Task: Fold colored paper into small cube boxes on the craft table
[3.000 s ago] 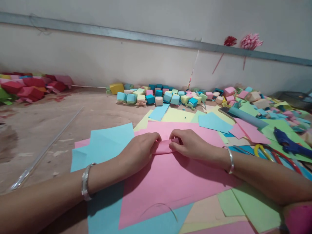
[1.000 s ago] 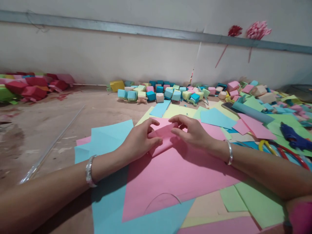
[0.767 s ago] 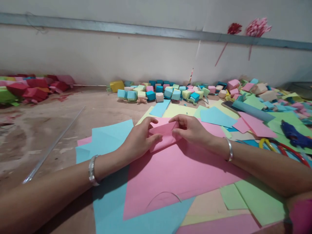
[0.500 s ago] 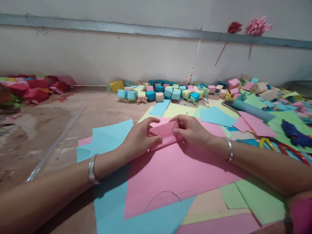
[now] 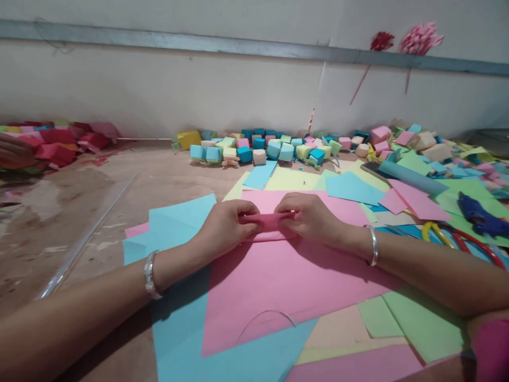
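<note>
A small folded piece of pink paper (image 5: 269, 223) is pinched at both ends between my hands. My left hand (image 5: 231, 225) grips its left end with thumb and fingers. Its right end is held the same way by my right hand (image 5: 310, 218); the fingertips partly cover the paper. Below them lies a large pink sheet (image 5: 274, 286), with a thin curved strip (image 5: 268, 313) near its front edge. A light blue sheet (image 5: 181, 329) sticks out from under the pink one.
Small paper blocks (image 5: 258, 154) line the wall. At right are scissors (image 5: 461, 239), a blue glue gun (image 5: 483, 215), a phone (image 5: 374, 171) and loose coloured sheets. Red blocks (image 5: 58, 154) are heaped at far left beside another person's hand (image 5: 16, 151). A clear stick (image 5: 89, 239) lies at left.
The pink paper's upper flap has been folded over, so the piece now looks narrower. My fingers have closed into pinches at its two ends. Another person's hand shows more clearly at far left.
</note>
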The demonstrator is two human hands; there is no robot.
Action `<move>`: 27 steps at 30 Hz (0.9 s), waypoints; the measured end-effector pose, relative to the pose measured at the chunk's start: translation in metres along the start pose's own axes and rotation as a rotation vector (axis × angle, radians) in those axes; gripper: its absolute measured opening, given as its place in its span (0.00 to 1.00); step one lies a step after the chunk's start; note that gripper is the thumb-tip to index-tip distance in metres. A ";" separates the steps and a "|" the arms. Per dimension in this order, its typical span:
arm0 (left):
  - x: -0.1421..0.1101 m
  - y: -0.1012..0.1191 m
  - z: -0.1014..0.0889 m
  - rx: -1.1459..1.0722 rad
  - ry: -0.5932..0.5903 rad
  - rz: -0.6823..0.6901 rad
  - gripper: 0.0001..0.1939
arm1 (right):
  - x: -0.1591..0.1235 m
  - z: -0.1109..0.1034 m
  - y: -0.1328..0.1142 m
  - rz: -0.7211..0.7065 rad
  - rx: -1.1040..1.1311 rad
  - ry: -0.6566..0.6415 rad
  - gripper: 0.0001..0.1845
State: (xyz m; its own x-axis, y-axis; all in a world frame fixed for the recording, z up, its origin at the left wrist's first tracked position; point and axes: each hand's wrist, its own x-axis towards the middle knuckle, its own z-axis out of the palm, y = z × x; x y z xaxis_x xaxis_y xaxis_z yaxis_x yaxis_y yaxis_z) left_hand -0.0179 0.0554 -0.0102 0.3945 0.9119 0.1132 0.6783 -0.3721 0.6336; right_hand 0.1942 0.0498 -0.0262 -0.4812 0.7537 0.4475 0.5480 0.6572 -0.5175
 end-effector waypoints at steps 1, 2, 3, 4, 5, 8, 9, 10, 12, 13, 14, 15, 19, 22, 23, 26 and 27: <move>0.000 -0.001 0.001 0.012 0.013 0.029 0.07 | 0.000 0.001 0.001 -0.023 -0.055 -0.003 0.11; 0.000 -0.002 0.001 0.032 0.025 0.061 0.09 | -0.001 0.003 0.002 -0.051 -0.125 -0.008 0.12; 0.000 -0.002 0.001 0.062 0.031 0.097 0.11 | -0.001 0.004 0.003 -0.080 -0.207 -0.015 0.12; 0.000 -0.003 0.001 0.101 0.031 0.135 0.12 | -0.002 0.005 0.003 -0.111 -0.295 -0.020 0.12; 0.000 -0.003 0.002 0.147 0.027 0.178 0.12 | -0.002 0.005 0.002 -0.143 -0.382 -0.028 0.11; -0.004 -0.003 0.001 0.325 0.009 0.315 0.11 | -0.003 0.003 -0.005 -0.221 -0.608 -0.092 0.13; -0.006 -0.002 0.001 0.397 0.005 0.359 0.10 | -0.003 0.001 -0.008 -0.233 -0.657 -0.127 0.13; -0.008 -0.001 0.001 0.469 0.001 0.399 0.09 | -0.004 -0.001 -0.012 -0.237 -0.689 -0.171 0.13; -0.013 0.003 0.001 0.599 -0.008 0.468 0.08 | -0.006 -0.005 -0.021 -0.219 -0.710 -0.277 0.11; -0.015 0.005 0.001 0.649 -0.011 0.496 0.08 | -0.007 -0.007 -0.026 -0.205 -0.709 -0.328 0.10; -0.017 0.007 0.001 0.686 -0.014 0.518 0.09 | -0.009 -0.009 -0.030 -0.193 -0.705 -0.376 0.10; -0.019 0.008 0.002 0.711 -0.017 0.532 0.09 | -0.011 -0.010 -0.034 -0.186 -0.702 -0.415 0.09; -0.024 0.014 0.002 0.710 -0.089 0.510 0.09 | -0.020 -0.009 -0.039 -0.224 -0.737 -0.433 0.10; -0.025 0.014 0.002 0.596 -0.145 0.440 0.10 | -0.023 -0.002 -0.035 -0.293 -0.783 -0.340 0.11; -0.025 0.014 0.001 0.520 -0.127 0.414 0.11 | -0.023 0.000 -0.032 -0.303 -0.795 -0.305 0.11; -0.021 0.013 0.000 0.163 0.047 0.277 0.20 | -0.017 -0.001 -0.025 -0.250 -0.831 -0.169 0.12; -0.019 0.014 0.000 -0.002 0.121 0.210 0.22 | -0.013 -0.003 -0.023 -0.214 -0.840 -0.107 0.12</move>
State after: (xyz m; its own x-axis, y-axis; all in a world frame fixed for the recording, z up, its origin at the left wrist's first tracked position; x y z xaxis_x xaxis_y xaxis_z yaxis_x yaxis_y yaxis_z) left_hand -0.0163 0.0332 -0.0034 0.4495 0.8288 0.3332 0.5883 -0.5554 0.5878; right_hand 0.1896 0.0244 -0.0181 -0.6702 0.6372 0.3806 0.7411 0.6019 0.2973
